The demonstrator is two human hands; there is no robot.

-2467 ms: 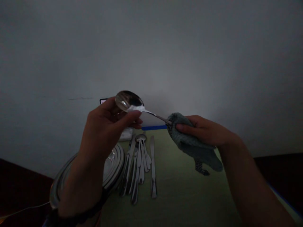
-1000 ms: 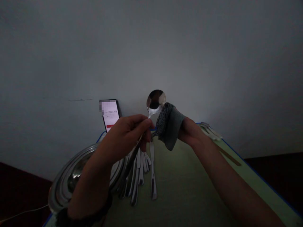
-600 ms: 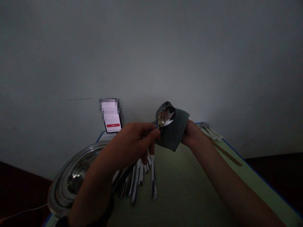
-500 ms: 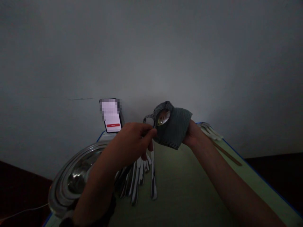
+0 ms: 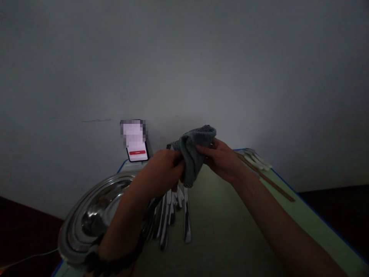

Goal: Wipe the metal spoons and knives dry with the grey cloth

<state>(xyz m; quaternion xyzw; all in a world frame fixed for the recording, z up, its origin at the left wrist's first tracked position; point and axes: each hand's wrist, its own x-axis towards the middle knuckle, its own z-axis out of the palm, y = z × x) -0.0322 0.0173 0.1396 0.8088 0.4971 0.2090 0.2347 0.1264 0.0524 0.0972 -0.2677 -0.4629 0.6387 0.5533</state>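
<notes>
A green table (image 5: 230,231) runs out beneath both hands, with a steel basin (image 5: 86,215) below and to the left of the left fingers and a row of cutlery (image 5: 186,215) lying flat just under them. The left hand (image 5: 164,169) is curled tight on the left side of a grey cloth (image 5: 193,154) held up off the table, while the right hand (image 5: 221,159) pinches its other side between thumb and fingers. I can't tell what the folds hide. Beyond the left fingers, a lit phone (image 5: 137,148) leans against the wall.
</notes>
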